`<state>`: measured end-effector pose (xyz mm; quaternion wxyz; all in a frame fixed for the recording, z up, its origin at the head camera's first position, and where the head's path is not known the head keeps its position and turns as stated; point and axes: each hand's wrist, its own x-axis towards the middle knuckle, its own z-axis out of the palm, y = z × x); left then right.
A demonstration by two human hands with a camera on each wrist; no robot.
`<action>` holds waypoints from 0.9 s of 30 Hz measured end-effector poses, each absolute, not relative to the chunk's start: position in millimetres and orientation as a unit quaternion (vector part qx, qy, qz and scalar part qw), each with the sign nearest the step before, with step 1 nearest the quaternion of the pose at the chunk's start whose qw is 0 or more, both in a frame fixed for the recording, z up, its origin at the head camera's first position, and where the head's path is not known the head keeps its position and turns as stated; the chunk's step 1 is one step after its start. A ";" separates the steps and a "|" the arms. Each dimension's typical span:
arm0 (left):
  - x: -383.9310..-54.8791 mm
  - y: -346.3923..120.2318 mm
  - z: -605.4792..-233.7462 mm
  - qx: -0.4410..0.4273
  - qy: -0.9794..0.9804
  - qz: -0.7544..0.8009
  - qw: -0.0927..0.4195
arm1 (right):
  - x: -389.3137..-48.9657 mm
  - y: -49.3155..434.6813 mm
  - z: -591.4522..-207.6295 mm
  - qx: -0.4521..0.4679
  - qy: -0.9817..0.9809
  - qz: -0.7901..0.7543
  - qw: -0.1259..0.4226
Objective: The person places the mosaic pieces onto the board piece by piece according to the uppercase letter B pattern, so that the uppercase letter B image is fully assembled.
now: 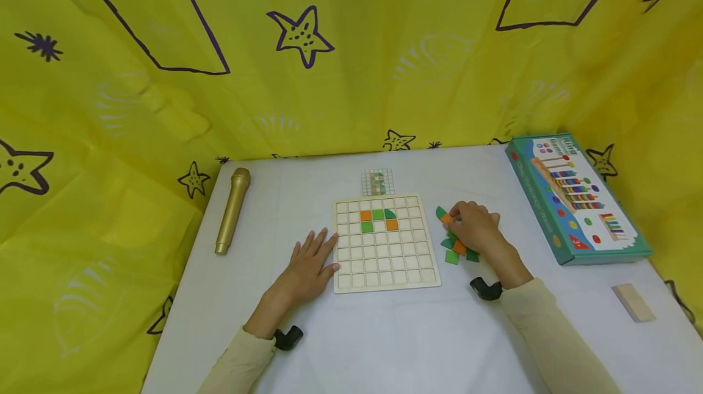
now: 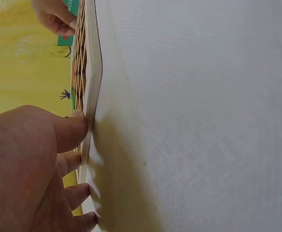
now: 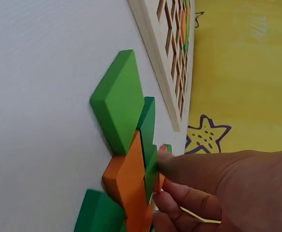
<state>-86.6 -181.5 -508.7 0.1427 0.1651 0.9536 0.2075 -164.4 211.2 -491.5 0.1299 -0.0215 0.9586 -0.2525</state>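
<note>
A pale wooden grid board (image 1: 387, 263) lies on the table with several orange and green tiles set in its upper squares. At its left edge rests my left hand (image 1: 307, 269), fingers extended; the thumb (image 2: 73, 130) touches the board's side in the left wrist view. Right of the board, my right hand (image 1: 478, 226) pinches an orange tile (image 3: 162, 166) between thumb and fingers. Beneath and around it is a loose pile with a light green square tile (image 1: 452, 257), an orange tile (image 3: 131, 174) and dark green pieces (image 3: 98, 212). The palm hides part of the pile in the head view.
A small pattern card (image 1: 378, 182) lies behind the board. To the left is a gold microphone-shaped object (image 1: 233, 211). A boxed game (image 1: 579, 199) lies at the right, with a beige block (image 1: 633, 302) nearer me. A yellow curtain (image 1: 351, 95) hangs behind the table.
</note>
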 end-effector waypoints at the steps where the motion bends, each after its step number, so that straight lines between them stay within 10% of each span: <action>1: -86.6 -181.3 -508.7 0.165 0.953 0.208 0.142 | -165.3 210.0 -492.6 -0.025 0.959 -0.253 0.127; 27: -86.3 -181.4 -509.3 0.165 0.953 0.211 0.142 | -167.2 169.6 -476.3 -0.111 0.939 -0.295 0.140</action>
